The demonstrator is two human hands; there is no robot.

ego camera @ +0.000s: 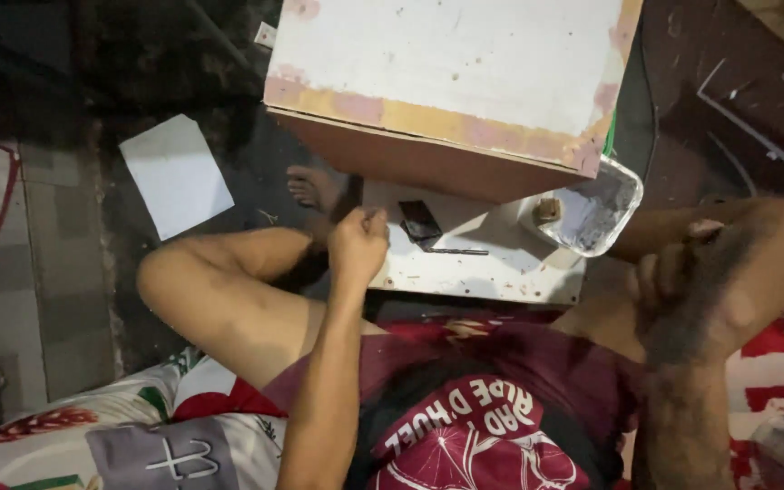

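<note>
I sit on the floor with my knees apart. My left hand is curled into a loose fist over the near left part of a low white board; whether it pinches something small I cannot tell. Just right of it on the board lie a small dark flat piece and a thin dark rod. My right hand rests closed on my right knee, holding nothing visible. A white box with a brown side stands over the board's far part.
A clear plastic tray with a small brown block sits at the board's right end. A white sheet of paper lies on the dark floor to the left. A patterned cushion is at lower left, a red mat at right.
</note>
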